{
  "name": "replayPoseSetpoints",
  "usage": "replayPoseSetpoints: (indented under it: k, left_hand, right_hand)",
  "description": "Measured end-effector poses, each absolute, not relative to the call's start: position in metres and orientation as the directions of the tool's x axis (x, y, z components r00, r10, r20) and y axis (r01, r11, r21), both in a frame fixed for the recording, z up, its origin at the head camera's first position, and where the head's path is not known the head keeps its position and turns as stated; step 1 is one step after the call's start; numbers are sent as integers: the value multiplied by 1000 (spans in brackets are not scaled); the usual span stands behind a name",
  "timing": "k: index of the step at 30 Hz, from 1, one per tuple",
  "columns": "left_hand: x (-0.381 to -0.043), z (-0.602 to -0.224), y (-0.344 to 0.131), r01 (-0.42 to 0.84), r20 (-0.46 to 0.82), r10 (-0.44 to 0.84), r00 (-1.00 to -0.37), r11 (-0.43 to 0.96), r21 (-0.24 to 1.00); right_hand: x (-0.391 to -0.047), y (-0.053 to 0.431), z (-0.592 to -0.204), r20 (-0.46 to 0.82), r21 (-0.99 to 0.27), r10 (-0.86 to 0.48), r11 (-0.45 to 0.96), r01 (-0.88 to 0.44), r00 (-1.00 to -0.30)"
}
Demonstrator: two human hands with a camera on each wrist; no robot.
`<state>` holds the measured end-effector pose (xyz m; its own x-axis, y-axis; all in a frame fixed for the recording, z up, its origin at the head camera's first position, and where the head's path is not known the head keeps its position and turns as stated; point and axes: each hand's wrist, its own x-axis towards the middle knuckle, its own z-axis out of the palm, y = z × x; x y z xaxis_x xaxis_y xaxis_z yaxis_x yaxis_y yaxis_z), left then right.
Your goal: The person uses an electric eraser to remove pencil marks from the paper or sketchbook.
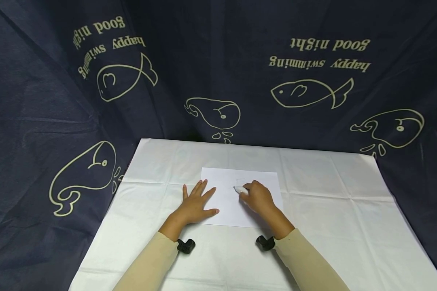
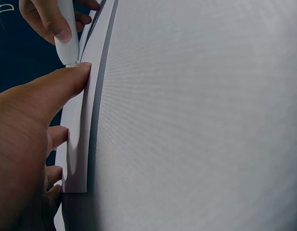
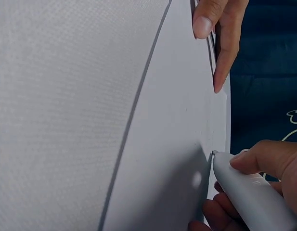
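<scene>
A white sheet of paper (image 1: 223, 206) lies on the white-covered table, with faint pen lines (image 1: 240, 180) near its upper middle. My left hand (image 1: 194, 207) rests with fingers spread over the sheet's left edge. In the left wrist view its thumb (image 2: 71, 79) lies along the paper. Between thumb and fingers, my right hand (image 1: 259, 198) grips a thick white pen (image 3: 251, 192). The pen's thin tip (image 3: 214, 152) is right at the paper, just below the drawn lines, and its shadow falls across the sheet. The right palm is hidden behind the pen in the right wrist view.
A creased white cloth (image 1: 335, 226) covers the table around the paper. Behind and beside the table hangs a dark blue curtain (image 1: 211, 60) printed with fish, whales and lettering. Black wrist mounts (image 1: 186, 246) sit at both beige sleeve cuffs.
</scene>
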<state>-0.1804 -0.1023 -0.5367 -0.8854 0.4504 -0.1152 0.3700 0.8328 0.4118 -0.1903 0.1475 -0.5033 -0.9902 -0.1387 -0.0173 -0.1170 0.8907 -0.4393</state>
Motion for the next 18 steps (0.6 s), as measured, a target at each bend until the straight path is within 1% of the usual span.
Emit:
replayPoseSetpoints:
  k: [5, 18]
  left_hand:
    - [-180, -536, -102, 370, -118, 451, -885, 833, 411]
    - [-179, -534, -102, 370, -119, 451, -885, 834, 409]
  right_hand:
    - [-192, 147, -504, -23, -437, -155, 890, -129, -988]
    - [-191, 143, -503, -32, -434, -144, 894, -116, -989]
